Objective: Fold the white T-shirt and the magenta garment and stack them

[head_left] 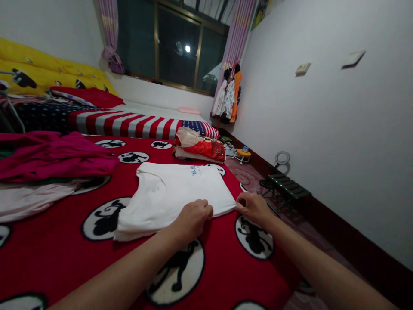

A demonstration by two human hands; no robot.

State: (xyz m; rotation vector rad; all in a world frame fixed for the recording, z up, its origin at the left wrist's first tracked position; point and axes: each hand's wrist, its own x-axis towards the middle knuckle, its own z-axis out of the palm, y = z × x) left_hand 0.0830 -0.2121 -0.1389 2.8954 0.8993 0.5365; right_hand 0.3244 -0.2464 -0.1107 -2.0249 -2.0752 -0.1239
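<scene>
Where both hands pinch its near hem, left hand (193, 215), right hand (253, 206), white T-shirt (174, 193) looks light, limp, best held by corners.

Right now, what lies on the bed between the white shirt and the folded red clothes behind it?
In the head view, only the red blanket with its black-and-white round figures lies between the white shirt and the folded red clothes; nothing else sits there.

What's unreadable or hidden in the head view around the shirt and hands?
- Blue print on the white shirt: too small to read.
- Shirt hem under the left hand: covered by the fingers.
- Right hand grip on the shirt corner: fingertips hidden behind the hand.
- Folded pile: contents too small to tell.
</scene>
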